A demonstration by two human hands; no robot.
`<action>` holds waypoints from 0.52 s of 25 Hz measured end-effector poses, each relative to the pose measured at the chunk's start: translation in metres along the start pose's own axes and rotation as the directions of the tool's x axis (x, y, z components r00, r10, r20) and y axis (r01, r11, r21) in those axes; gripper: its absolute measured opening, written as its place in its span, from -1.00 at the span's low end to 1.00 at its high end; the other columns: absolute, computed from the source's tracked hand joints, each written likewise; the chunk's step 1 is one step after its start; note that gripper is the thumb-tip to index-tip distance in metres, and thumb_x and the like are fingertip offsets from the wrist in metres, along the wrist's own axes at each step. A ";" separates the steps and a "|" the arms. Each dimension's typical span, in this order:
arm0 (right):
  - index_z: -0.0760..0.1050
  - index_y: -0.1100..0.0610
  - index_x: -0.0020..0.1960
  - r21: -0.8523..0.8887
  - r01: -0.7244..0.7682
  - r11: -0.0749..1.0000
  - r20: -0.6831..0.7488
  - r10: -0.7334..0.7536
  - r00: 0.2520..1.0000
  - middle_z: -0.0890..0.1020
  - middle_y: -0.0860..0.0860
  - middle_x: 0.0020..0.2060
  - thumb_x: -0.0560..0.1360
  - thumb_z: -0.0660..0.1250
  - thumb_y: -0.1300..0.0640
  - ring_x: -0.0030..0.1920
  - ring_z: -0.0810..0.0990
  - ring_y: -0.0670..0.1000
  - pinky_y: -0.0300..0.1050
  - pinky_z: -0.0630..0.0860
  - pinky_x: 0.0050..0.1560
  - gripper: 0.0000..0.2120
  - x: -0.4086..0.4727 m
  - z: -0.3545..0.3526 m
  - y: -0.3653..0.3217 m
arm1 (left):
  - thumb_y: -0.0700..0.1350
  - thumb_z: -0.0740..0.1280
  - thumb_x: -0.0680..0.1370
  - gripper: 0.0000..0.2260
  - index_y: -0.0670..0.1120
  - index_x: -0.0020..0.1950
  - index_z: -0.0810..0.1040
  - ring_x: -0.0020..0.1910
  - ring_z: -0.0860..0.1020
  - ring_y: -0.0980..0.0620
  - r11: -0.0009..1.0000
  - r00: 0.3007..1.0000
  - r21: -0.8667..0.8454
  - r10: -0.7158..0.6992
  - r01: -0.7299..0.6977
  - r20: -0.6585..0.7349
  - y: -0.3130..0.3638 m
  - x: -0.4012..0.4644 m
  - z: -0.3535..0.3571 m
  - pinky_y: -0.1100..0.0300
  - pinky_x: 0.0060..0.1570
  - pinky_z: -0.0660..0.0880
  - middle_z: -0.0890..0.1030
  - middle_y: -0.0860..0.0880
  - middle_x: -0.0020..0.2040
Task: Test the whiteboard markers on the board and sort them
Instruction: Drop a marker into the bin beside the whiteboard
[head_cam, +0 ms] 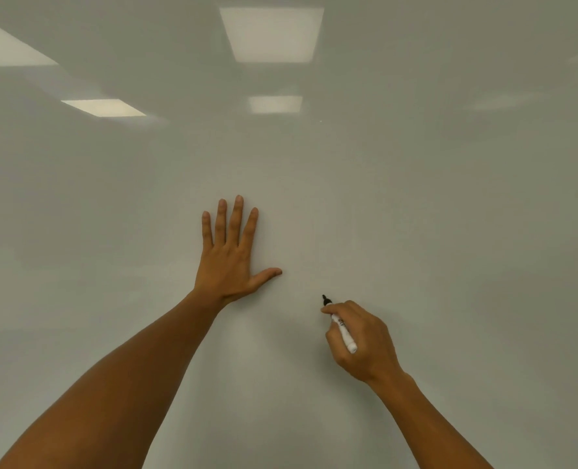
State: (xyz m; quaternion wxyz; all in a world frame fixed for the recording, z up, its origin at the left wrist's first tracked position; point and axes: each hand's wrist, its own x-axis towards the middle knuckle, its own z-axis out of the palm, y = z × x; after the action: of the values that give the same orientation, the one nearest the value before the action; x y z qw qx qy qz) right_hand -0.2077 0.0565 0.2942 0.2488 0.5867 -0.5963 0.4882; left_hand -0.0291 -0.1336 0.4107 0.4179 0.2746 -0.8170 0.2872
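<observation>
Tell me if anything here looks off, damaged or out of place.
Nothing stands out. The left hand lies flat on the whiteboard, fingers spread. The right hand grips an uncapped black-tipped marker, tip pointing at the board. The board shows no marks, only ceiling light reflections.

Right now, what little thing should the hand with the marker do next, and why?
Probably drag the marker tip a short way across the whiteboard. The right hand grips it uncapped, tip at the board, no ink mark shows, and the left hand lies flat on the board.
</observation>
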 end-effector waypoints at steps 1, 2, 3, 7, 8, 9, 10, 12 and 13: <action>0.63 0.03 0.10 0.032 -0.012 0.999 0.055 0.010 0.998 0.64 -0.14 -0.15 0.45 0.19 0.05 -0.22 0.60 -0.13 -0.12 0.59 -0.25 -0.68 -0.006 0.004 -0.002 | 0.52 0.10 0.40 0.00 -0.11 0.60 -0.09 0.55 -0.21 -0.26 1.000 1.000 -0.003 -0.005 0.005 0.002 0.001 -0.001 0.000 -0.32 0.47 -0.12 -0.17 -0.19 0.59; 0.63 0.02 0.12 0.096 -0.042 0.994 0.100 0.032 0.995 0.64 -0.15 -0.13 0.48 0.21 0.07 -0.18 0.62 -0.12 -0.12 0.60 -0.20 -0.70 -0.013 0.007 -0.003 | 0.52 0.10 0.41 0.00 -0.10 0.60 -0.11 0.55 -0.23 -0.25 1.000 1.000 -0.006 -0.011 0.012 0.009 0.002 -0.002 0.000 -0.32 0.47 -0.13 -0.18 -0.19 0.59; 0.63 0.02 0.12 0.188 -0.101 0.977 0.131 0.077 0.988 0.65 -0.16 -0.10 0.50 0.23 0.11 -0.13 0.64 -0.11 -0.15 0.61 -0.12 -0.72 -0.020 0.007 -0.002 | 0.51 0.10 0.41 -0.01 -0.09 0.60 -0.12 0.55 -0.24 -0.25 1.000 1.000 -0.014 -0.021 0.021 0.017 0.004 -0.004 0.000 -0.32 0.47 -0.14 -0.19 -0.18 0.59; 0.63 0.00 0.15 0.447 -0.384 0.808 0.218 0.318 0.923 0.69 -0.12 -0.08 0.56 0.34 0.21 -0.05 0.68 -0.02 -0.19 0.60 -0.08 -0.78 -0.052 -0.004 0.001 | 0.45 0.08 0.48 -0.12 -0.04 0.60 -0.11 0.55 -0.24 -0.23 0.996 0.996 -0.057 -0.070 0.073 0.053 0.018 -0.019 0.000 -0.29 0.48 -0.17 -0.21 -0.17 0.59; 0.62 -0.01 0.16 0.462 -0.423 0.780 0.234 0.353 0.906 0.69 -0.09 -0.08 0.56 0.37 0.20 -0.05 0.68 -0.01 -0.18 0.61 -0.11 -0.78 -0.060 -0.007 0.003 | 0.43 0.07 0.50 -0.15 -0.04 0.60 -0.11 0.55 -0.24 -0.23 0.995 0.995 -0.057 -0.080 0.084 0.059 0.023 -0.024 0.001 -0.29 0.48 -0.17 -0.20 -0.17 0.59; 0.61 -0.01 0.17 0.468 -0.458 0.756 0.252 0.382 0.889 0.69 -0.06 -0.08 0.56 0.39 0.18 -0.07 0.69 0.00 -0.19 0.60 -0.14 -0.79 -0.069 -0.010 0.005 | 0.42 0.06 0.51 -0.17 -0.04 0.60 -0.11 0.55 -0.24 -0.23 0.994 0.994 -0.060 -0.089 0.093 0.069 0.029 -0.031 0.004 -0.29 0.48 -0.16 -0.21 -0.17 0.59; 0.61 0.00 0.16 0.472 -0.487 0.735 0.269 0.406 0.874 0.69 -0.03 -0.10 0.56 0.39 0.17 -0.10 0.69 0.00 -0.21 0.59 -0.18 -0.80 -0.079 -0.013 0.008 | 0.41 0.05 0.52 -0.18 -0.04 0.60 -0.11 0.55 -0.24 -0.23 0.993 0.992 -0.069 -0.092 0.098 0.083 0.036 -0.039 0.007 -0.29 0.48 -0.16 -0.21 -0.17 0.59; 0.62 0.02 0.14 0.457 -0.553 0.697 0.299 0.465 0.833 0.69 0.00 -0.16 0.58 0.36 0.16 -0.19 0.67 -0.01 -0.21 0.57 -0.25 -0.83 -0.100 -0.020 0.015 | 0.39 0.07 0.52 -0.19 -0.04 0.60 -0.09 0.55 -0.24 -0.24 0.991 0.990 -0.097 -0.076 0.088 0.120 0.053 -0.059 0.016 -0.29 0.49 -0.16 -0.22 -0.17 0.59; 0.62 0.02 0.13 0.430 -0.590 0.683 0.315 0.499 0.807 0.68 -0.01 -0.20 0.59 0.35 0.15 -0.22 0.65 -0.02 -0.22 0.55 -0.26 -0.85 -0.111 -0.023 0.019 | 0.38 0.08 0.53 -0.20 -0.04 0.60 -0.07 0.55 -0.24 -0.24 0.991 0.988 -0.115 -0.054 0.070 0.143 0.062 -0.071 0.020 -0.28 0.49 -0.15 -0.22 -0.17 0.59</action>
State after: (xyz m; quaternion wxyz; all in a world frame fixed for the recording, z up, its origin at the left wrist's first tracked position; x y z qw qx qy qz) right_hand -0.2113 0.1238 0.2015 -0.1245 0.4659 -0.6125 0.6263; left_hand -0.0473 -0.0904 0.3264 0.3840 0.2938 -0.8511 0.2046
